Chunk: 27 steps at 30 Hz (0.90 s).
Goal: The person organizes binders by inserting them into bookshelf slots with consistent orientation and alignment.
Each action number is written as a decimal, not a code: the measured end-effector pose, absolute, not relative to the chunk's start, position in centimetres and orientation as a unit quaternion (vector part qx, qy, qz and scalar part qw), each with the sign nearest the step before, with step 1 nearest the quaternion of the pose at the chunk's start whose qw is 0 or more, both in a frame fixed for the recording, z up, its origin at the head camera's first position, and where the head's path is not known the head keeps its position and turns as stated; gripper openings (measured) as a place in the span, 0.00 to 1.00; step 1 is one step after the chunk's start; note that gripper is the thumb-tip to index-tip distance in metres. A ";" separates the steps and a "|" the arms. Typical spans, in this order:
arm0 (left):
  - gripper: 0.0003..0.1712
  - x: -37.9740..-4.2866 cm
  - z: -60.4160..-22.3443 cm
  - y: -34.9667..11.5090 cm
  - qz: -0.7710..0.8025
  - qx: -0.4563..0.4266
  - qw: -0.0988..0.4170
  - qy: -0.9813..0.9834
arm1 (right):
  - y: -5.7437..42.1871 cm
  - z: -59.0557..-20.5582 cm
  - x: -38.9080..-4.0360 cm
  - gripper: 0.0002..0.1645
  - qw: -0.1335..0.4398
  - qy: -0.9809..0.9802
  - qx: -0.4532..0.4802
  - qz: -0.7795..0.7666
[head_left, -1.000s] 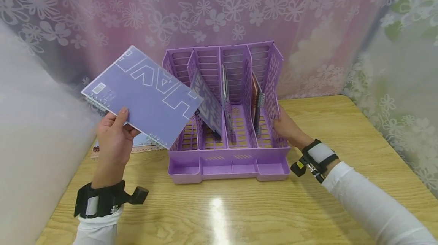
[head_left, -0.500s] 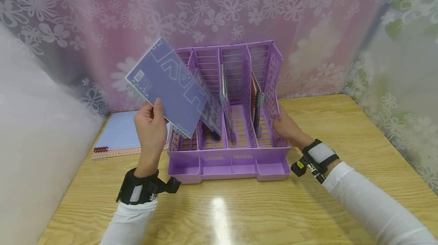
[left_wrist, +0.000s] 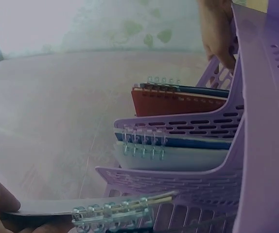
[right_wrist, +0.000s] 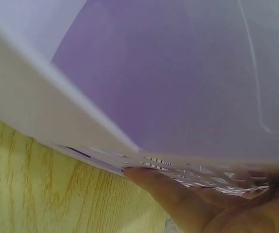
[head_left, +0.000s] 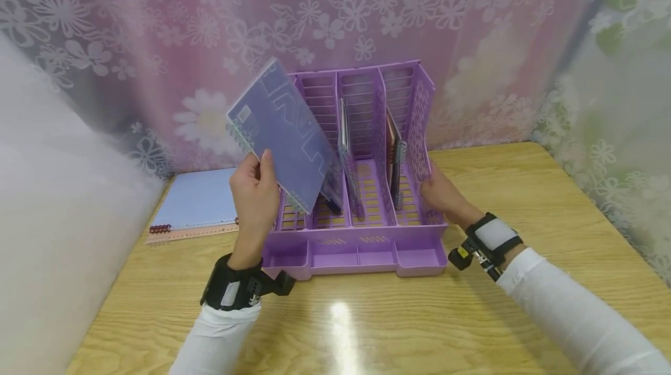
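Note:
My left hand (head_left: 255, 191) grips a blue-purple spiral notebook (head_left: 285, 130) by its coiled edge, thumb on the cover. The notebook tilts, its lower corner over the left compartments of a purple desk file rack (head_left: 356, 238). In the left wrist view its clear coil (left_wrist: 113, 216) shows near the rack's slotted divider (left_wrist: 178, 174). At the rack's right side panel, my right hand (head_left: 442, 191) holds the front edge. Close up in the right wrist view, the fingers (right_wrist: 164, 187) lie along the slotted panel. Behind the held notebook, another dark notebook (head_left: 332, 186) leans in the rack, partly hidden.
Thin spiral notebooks (head_left: 346, 154) stand in a middle compartment, and brown and dark ones (head_left: 393, 159) at the right. A light blue notebook (head_left: 199, 200) lies over a pinkish one (head_left: 199, 234) on the wooden table (head_left: 409, 322). A floral curtain (head_left: 335, 8) hangs behind.
My left hand has carried the blue-purple notebook rightward and tipped it steeper, bringing it over the rack's left side and uncovering the light blue notebook. My right hand stays on the side panel.

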<state>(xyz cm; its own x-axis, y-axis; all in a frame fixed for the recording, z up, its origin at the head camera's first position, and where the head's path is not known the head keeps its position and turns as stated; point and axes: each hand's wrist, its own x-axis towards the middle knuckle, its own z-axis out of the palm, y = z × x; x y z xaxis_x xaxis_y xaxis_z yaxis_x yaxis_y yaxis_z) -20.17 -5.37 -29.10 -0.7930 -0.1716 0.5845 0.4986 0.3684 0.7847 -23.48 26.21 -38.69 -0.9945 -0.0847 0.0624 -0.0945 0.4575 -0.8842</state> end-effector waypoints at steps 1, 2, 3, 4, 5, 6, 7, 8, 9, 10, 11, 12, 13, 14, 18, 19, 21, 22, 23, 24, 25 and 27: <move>0.23 -20.7 -29.3 -5.2 -0.556 -0.107 0.302 -0.767 | 26.2 -38.7 -23.5 0.41 0.006 -0.853 0.053 0.519; 0.23 -21.3 -29.5 -5.1 -0.557 -0.105 0.302 -0.767 | 26.3 -38.8 -23.5 0.41 0.010 -0.853 0.054 0.518; 0.23 -21.9 -29.8 -4.9 -0.559 -0.104 0.302 -0.765 | 26.2 -38.8 -23.6 0.41 0.010 -0.851 0.055 0.522; 0.23 -22.5 -30.2 -4.8 -0.561 -0.102 0.302 -0.764 | 26.2 -38.9 -23.6 0.41 0.009 -0.850 0.056 0.524; 0.23 -22.9 -30.3 -4.6 -0.564 -0.100 0.302 -0.762 | 26.2 -38.9 -23.6 0.41 0.008 -0.848 0.058 0.527; 0.23 -23.2 -30.5 -4.4 -0.568 -0.097 0.300 -0.760 | 26.2 -38.9 -23.6 0.41 0.007 -0.846 0.061 0.529; 0.23 -23.6 -30.7 -4.2 -0.570 -0.095 0.298 -0.760 | 26.2 -39.0 -23.6 0.42 0.007 -0.843 0.064 0.534; 0.23 -23.8 -30.9 -4.0 -0.570 -0.094 0.297 -0.760 | 26.2 -39.0 -23.6 0.42 0.007 -0.843 0.064 0.534; 0.23 -24.1 -31.1 -3.7 -0.570 -0.094 0.296 -0.761 | 26.2 -39.1 -23.7 0.42 0.005 -0.841 0.065 0.537; 0.23 -24.3 -31.2 -3.5 -0.568 -0.093 0.298 -0.762 | 26.2 -39.1 -23.7 0.42 0.006 -0.841 0.065 0.536; 0.22 -24.5 -31.3 -3.2 -0.566 -0.091 0.299 -0.763 | 26.2 -39.1 -23.7 0.42 0.008 -0.842 0.064 0.536; 0.22 -24.7 -31.4 -3.0 -0.562 -0.089 0.302 -0.765 | 26.3 -39.2 -23.7 0.42 0.009 -0.842 0.064 0.536; 0.22 -24.9 -31.6 -2.8 -0.559 -0.091 0.303 -0.766 | 26.3 -39.2 -23.7 0.41 0.011 -0.842 0.063 0.535; 0.22 -25.0 -31.7 -2.5 -0.557 -0.089 0.304 -0.768 | 26.3 -39.2 -23.7 0.41 0.011 -0.846 0.060 0.530; 0.21 -25.7 -32.3 -1.8 -0.538 -0.080 0.311 -0.780 | 26.3 -39.1 -23.6 0.41 0.006 -0.847 0.058 0.528; 0.21 -25.8 -32.4 -1.7 -0.533 -0.082 0.312 -0.782 | 26.3 -39.1 -23.6 0.41 0.003 -0.847 0.057 0.529; 0.20 -26.1 -32.5 -1.4 -0.512 -0.088 0.323 -0.791 | 26.3 -39.1 -23.6 0.41 -0.001 -0.846 0.058 0.530; 0.19 -26.2 -32.5 -1.2 -0.506 -0.092 0.326 -0.793 | 26.4 -39.2 -23.6 0.41 -0.001 -0.847 0.058 0.528; 0.19 -26.3 -32.5 -1.0 -0.502 -0.095 0.326 -0.795 | 26.4 -39.2 -23.6 0.41 -0.001 -0.846 0.059 0.529; 0.18 -26.4 -32.5 -0.8 -0.503 -0.096 0.322 -0.797 | 26.4 -39.2 -23.6 0.41 0.001 -0.847 0.060 0.529; 0.18 -26.4 -32.4 -0.6 -0.507 -0.094 0.314 -0.797 | 26.4 -39.2 -23.6 0.41 0.003 -0.847 0.061 0.528; 0.18 -26.6 -32.3 -0.1 -0.523 -0.081 0.299 -0.794 | 26.5 -39.2 -23.6 0.41 0.007 -0.848 0.062 0.526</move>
